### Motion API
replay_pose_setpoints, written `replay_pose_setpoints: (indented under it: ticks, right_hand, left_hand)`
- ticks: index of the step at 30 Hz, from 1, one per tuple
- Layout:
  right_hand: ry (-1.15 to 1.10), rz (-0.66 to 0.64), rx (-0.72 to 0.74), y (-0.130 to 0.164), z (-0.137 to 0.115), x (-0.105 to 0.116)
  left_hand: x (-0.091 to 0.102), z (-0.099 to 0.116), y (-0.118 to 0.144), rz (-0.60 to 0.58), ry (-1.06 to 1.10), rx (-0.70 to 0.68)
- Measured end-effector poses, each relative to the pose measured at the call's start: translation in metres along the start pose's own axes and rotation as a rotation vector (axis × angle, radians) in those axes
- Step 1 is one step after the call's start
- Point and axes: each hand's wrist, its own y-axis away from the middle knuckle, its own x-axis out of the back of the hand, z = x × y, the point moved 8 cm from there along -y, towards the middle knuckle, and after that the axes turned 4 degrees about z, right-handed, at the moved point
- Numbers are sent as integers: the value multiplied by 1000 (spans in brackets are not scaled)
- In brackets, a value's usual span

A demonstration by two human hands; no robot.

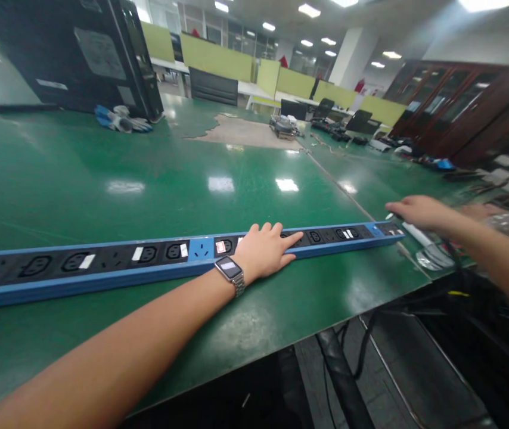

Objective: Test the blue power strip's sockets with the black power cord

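Observation:
A long blue power strip (102, 271) with black sockets lies across the green table (147, 179), close to its front edge. My left hand (266, 250), with a metal watch on the wrist, rests flat on the strip's middle with its fingers spread. My right hand (418, 211) reaches to the strip's right end (388, 229). Its fingers are curled over a white elongated object (419, 237) that lies at the table's corner. What that object is stays unclear.
A tall black cabinet (80, 53) stands at the back left with gloves (123, 121) at its foot. Small devices and cables (284, 126) sit further back. Blurred items and perhaps another person's arm (505, 220) lie at the right. Cables (344, 363) hang below the table edge.

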Motion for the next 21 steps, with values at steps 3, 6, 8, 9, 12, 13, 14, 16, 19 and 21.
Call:
replay_pose_setpoints:
  ticks: [3,6,8,9,12,13,14,16,19,21]
  right_hand:
    - [28,-89,-33,-4,-5,-28]
    - [44,-92,-31,-3,-5,-53]
    - [78,-78,-1,-1,-6,-61]
    - [101,-69,18,-1,-7,-63]
    - [164,-26,24,-3,-7,-63]
    - [171,-11,11,-4,-5,-62]
    - [175,3,-4,-5,-4,-62]
    - [169,21,-38,-6,-2,-64]
    - [112,15,-104,1,-5,-69]
    - [63,-2,-133,11,-12,-63]
  left_hand:
    - [0,0,0,12,9,2]
    - [0,0,1,20,6,3]
    - [0,1,1,22,-2,1]
    - [0,1,1,19,-6,0]
    - [-1,1,0,6,-18,-2]
    - [-1,0,0,1,-19,-3]
    - [-1,0,0,-4,-19,-4]
    - [-2,-1,-1,-15,-12,-10]
    - [-2,-2,-1,-16,6,-21]
    - [-1,-2,-1,-5,17,-21]
